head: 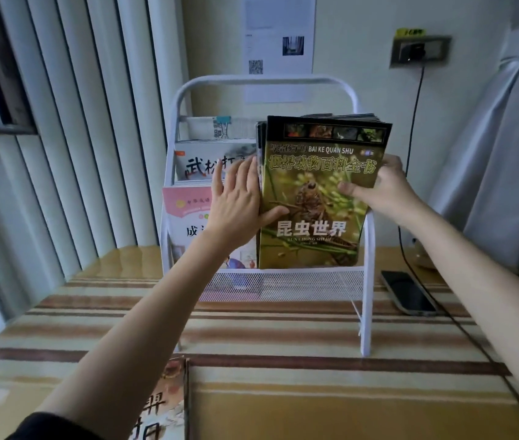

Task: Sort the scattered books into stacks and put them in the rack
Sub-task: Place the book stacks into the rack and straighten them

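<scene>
We see a dark phone [407, 292] lying flat on the striped desk [283, 331], a black cable [412, 147] running up to a wall socket [420, 52]. A printed sheet [278, 36] with a QR code hangs on the wall. Vertical blinds [70, 122] fill the left; pale fabric [505, 122] hangs at right.

Both my arms reach straight out toward 12 o'clock. Left hand [236, 198] is flat, fingers straight and pointing up, thumb out toward 3 o'clock. Right hand [382, 185] is curled, thumb pinching toward 9 o'clock.
</scene>
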`<act>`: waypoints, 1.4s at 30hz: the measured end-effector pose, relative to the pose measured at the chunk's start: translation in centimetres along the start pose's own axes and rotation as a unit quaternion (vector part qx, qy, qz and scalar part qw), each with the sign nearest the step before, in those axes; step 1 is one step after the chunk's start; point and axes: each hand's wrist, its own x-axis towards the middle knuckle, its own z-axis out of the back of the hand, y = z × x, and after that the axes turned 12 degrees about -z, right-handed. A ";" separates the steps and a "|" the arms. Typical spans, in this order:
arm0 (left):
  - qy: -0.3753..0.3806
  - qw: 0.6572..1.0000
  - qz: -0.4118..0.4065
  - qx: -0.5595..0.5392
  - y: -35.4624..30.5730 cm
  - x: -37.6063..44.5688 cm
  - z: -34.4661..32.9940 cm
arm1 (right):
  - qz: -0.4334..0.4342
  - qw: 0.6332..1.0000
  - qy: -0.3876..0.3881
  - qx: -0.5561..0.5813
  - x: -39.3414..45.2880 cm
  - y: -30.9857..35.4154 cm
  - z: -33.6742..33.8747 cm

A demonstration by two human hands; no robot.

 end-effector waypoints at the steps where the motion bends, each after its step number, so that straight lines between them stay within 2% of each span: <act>1: 0.014 1.000 0.006 0.005 -0.3 0.2 0.0 | -0.013 1.000 0.010 -0.002 0.0 -0.3 0.2; 4: 0.039 0.998 0.025 0.049 -1.4 0.0 -0.8 | -0.039 0.999 0.014 0.030 0.1 -1.2 0.0; 6: 0.048 0.998 0.025 0.045 -1.7 -0.4 -1.2 | -0.036 0.996 -0.020 0.078 -0.1 -0.4 -0.2; 7: 0.039 0.999 0.027 0.013 -1.7 -0.5 -1.3 | -0.008 0.996 -0.049 0.080 -0.2 0.3 -0.3; 9: -0.010 0.996 0.035 -0.079 -1.6 -0.3 -1.0 | 0.108 0.987 -0.115 -0.014 -0.4 1.7 -0.6; 11: -0.048 0.991 0.029 -0.120 -1.3 -0.4 -0.8 | 0.200 0.956 -0.129 -0.172 -0.4 2.9 -1.8; 14: -0.048 0.997 -0.007 -0.067 -0.5 -1.2 -0.9 | 0.189 0.930 -0.078 -0.306 -0.9 3.9 -4.4; 18: -0.032 0.999 -0.044 -0.001 0.9 -3.4 -1.1 | 0.163 0.913 -0.102 -0.359 -1.4 4.1 -5.2; 20: -0.022 0.998 -0.052 -0.020 1.4 -5.4 -1.2 | 0.196 0.914 -0.161 -0.317 -4.1 4.2 -6.5; 22: 0.000 0.998 -0.049 -0.051 1.9 -8.6 -1.0 | 0.263 0.927 -0.189 -0.189 -9.3 4.0 -9.1; 24: 0.024 0.998 -0.016 -0.062 2.4 -13.1 -0.5 | 0.318 0.935 -0.126 -0.100 -16.1 2.6 -12.6; 26: 0.055 0.993 0.078 -0.069 2.6 -18.4 -0.1 | 0.283 0.955 -0.018 -0.091 -22.4 1.1 -16.0; 28: 0.134 0.962 0.223 -0.085 2.9 -23.7 0.4 | 0.148 0.973 0.119 -0.129 -26.9 0.7 -18.9; 30: 0.234 0.883 0.385 -0.129 3.5 -28.1 0.4 | 0.039 0.960 0.230 -0.155 -29.1 0.8 -21.5; 32: 0.261 0.812 0.477 -0.210 4.0 -30.6 0.8 | 0.002 0.956 0.270 -0.115 -29.7 1.7 -23.1; 35: 0.225 0.794 0.491 -0.277 3.9 -31.2 1.3 | -0.053 0.958 0.282 0.018 -30.2 3.5 -23.7; 36: 0.205 0.777 0.510 -0.308 4.2 -31.0 1.5 | -0.071 0.956 0.283 0.035 -30.4 4.0 -23.8; 39: 0.129 0.680 0.579 -0.431 6.4 -30.8 1.3 | -0.135 0.941 0.299 0.085 -30.5 4.7 -23.7; 42: 0.062 0.602 0.613 -0.509 7.8 -31.7 1.4 | -0.210 0.898 0.339 0.187 -30.2 4.9 -22.7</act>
